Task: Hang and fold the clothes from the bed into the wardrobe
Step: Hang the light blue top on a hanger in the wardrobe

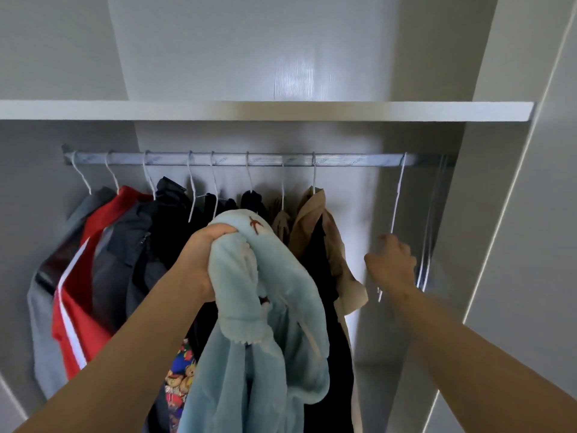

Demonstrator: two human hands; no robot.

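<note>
The fleece (249,307) hangs bunched in the left hand's (199,260) fist, just before the hung coats (315,220). The right hand (392,264) curls round an empty hanger (398,189) on the rail (281,160). Bunched so, the fleece may slide off the thin wire, and a hurried pull could jam the hook.

A red white-striped jacket (93,320), dark garments (168,226) and a beige coat (312,220) hang side by side.

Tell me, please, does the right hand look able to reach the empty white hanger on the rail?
Probably yes: the right hand is at the empty hanger, which hangs apart from the hanging clothes to its left, with nothing between. Its grip looks curled round the wire.
</note>
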